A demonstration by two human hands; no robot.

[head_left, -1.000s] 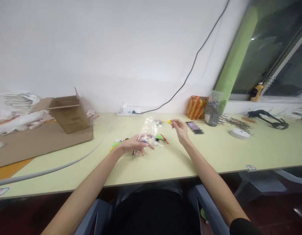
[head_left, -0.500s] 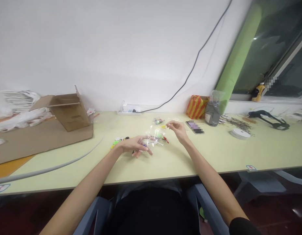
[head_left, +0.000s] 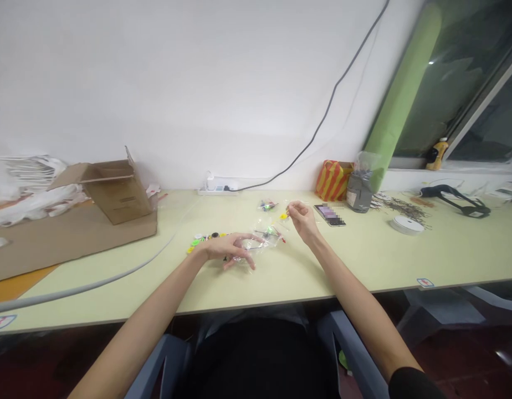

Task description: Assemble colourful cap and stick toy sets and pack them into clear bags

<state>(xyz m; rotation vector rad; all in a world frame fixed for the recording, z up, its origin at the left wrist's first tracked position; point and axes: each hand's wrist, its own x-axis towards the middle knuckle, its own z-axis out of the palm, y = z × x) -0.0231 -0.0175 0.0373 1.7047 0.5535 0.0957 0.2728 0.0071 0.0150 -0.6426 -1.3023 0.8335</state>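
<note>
My left hand [head_left: 233,247] reaches over the table with its fingers spread, resting at a clear plastic bag [head_left: 260,238] of small coloured parts; green, red and dark pieces show through the film. Whether the fingers press on the bag I cannot tell. My right hand [head_left: 303,220] is pinched a little above the table, to the right of the bag. At its fingertips is a small yellow piece [head_left: 283,216], blurred, with clear film around it. Behind the left wrist lies a row of small green, yellow, white and black parts [head_left: 196,243].
Farther back lies another small bag of coloured parts [head_left: 267,205]. A phone [head_left: 331,215], a striped bag [head_left: 331,180], a dark container [head_left: 359,192] and a white roll [head_left: 406,225] stand to the right. At left are a cardboard box [head_left: 117,194] and a grey cable [head_left: 114,278].
My right hand has moved slightly right, and the yellow piece has shifted right with it. My left hand stays almost where it was, fingers spread.
</note>
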